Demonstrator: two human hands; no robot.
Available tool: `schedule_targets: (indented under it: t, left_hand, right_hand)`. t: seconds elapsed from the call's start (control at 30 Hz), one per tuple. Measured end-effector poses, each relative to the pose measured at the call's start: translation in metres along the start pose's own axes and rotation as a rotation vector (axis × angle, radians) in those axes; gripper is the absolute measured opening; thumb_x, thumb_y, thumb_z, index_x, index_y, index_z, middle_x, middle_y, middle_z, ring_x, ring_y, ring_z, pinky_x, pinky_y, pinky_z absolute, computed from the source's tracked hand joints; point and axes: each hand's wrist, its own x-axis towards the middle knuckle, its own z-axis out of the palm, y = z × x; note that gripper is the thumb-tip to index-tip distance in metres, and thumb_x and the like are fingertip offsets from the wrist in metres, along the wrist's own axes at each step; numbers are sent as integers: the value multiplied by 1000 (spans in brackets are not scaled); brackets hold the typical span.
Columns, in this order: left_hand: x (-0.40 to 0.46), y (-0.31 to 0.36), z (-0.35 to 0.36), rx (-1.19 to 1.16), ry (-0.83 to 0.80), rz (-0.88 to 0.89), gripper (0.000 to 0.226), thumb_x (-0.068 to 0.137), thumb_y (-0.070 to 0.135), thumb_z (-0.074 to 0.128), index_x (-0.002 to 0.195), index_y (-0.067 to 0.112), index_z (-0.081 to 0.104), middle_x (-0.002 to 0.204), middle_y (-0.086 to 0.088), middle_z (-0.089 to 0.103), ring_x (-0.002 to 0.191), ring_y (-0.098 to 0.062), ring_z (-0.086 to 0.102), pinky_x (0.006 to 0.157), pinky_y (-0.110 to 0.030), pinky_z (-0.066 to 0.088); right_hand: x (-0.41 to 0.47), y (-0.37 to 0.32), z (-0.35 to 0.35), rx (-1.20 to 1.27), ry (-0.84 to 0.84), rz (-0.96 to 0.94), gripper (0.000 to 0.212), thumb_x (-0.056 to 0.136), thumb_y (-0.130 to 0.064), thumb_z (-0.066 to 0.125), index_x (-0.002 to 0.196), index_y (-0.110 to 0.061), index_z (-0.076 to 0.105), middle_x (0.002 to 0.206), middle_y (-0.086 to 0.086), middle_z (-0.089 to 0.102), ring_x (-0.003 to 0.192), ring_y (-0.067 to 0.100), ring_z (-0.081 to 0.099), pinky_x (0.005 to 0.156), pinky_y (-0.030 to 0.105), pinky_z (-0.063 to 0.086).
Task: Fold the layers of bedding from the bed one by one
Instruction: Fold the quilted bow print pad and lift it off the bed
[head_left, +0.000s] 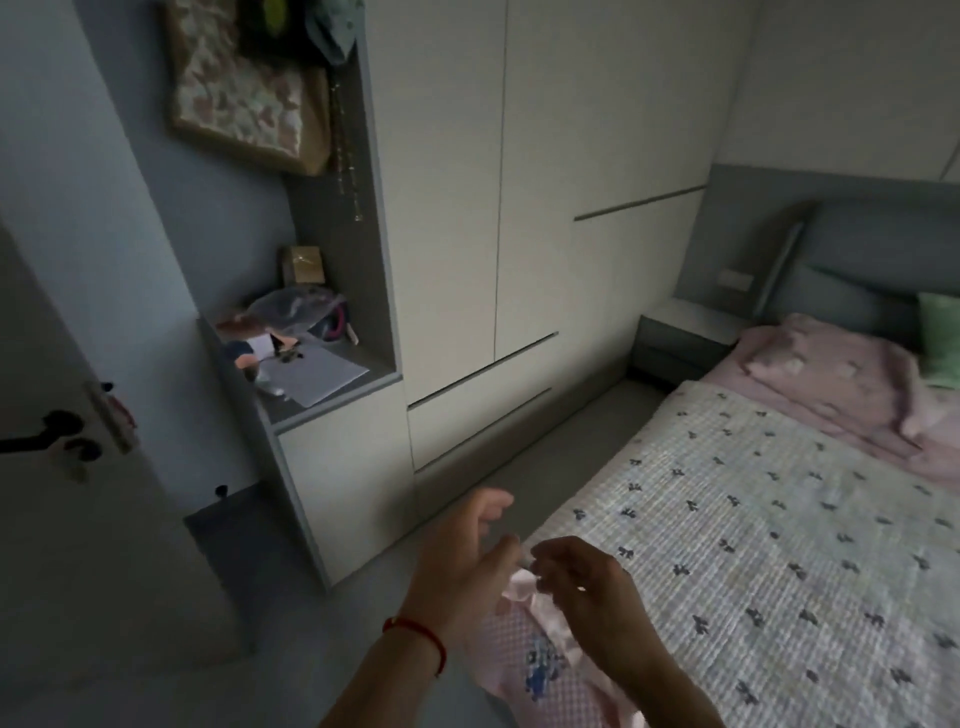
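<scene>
Pink checked blanket (524, 670), satin-edged, corner pinched by right hand (587, 587); left hand (462, 551) relaxed.

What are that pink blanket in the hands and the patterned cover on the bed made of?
The pink blanket looks like soft checked cloth with a shiny, satin-like edge. The bed cover seems a quilted or waffle-textured fabric, matte, judging by its ribbed rows and small dark printed motifs.

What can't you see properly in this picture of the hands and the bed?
Head view only:
- The pink blanket: its lower part is cut off by the bottom edge, and both hands cover its corner.
- The right hand: motion blur hides exactly how its fingertips pinch the blanket.
- The left hand: blurred, so I cannot tell whether it touches the cloth.
- The patterned quilt: cut off at the right edge.
- The shelf clutter: too dim to identify.
</scene>
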Motion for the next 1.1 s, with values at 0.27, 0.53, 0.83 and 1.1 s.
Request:
schedule_targets:
  t: [0.27,0.53,0.83,1.1]
  left_hand:
    - [228,-40,-40,99,-174,54,32,94,24,64,124,32,59,122,12,61,111,-1,58,96,-23,49]
    - [419,-54,-40,118,-385,145,33,93,26,64,124,34,57,121,12,61,109,0,58,88,-15,48]
    - [621,-78,9,116,-722,215,33,93,24,63,124,33,55,124,8,59,108,-8,60,88,-23,50]
    - [769,-58,111,192,-912,234,30,95,18,60,123,27,56,120,4,59,92,1,56,63,-5,41]
  right_hand:
    - [204,19,50,101,234,108,24,84,-48,60,94,-32,74,83,-10,76,77,9,73,77,44,59]
    - [347,23,42,2,405,274,13,95,-16,66,97,-26,75,79,-6,74,73,4,69,63,19,51]
    - [480,43,26,-124,599,553,15,98,-25,61,100,-36,70,89,-13,74,81,4,70,77,34,60]
    - [593,103,-32,-126,688,709,15,99,-29,62,92,-42,63,85,-15,71,79,1,68,75,26,59]
